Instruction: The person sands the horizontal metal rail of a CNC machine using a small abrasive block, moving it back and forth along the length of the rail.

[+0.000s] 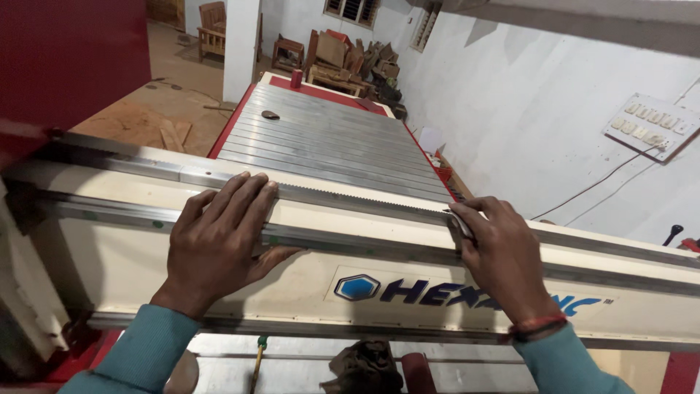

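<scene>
We're bracing on the cream gantry beam: left hand lying spread flat over its toothed rail, right hand curling fingers around that rail, steadying above the slatted machine bed.

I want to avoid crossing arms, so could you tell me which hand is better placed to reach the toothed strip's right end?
Probably the right hand: its fingers already touch the toothed strip there, while the left hand rests flat further left.

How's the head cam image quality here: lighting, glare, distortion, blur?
Head view: dim, even indoor light, soft sheen on the ribbed metal bed, no harsh glare; wide-angle bending tilts the white wall; left hand and right hand on the cream beam look sharp; far furniture soft.
</scene>
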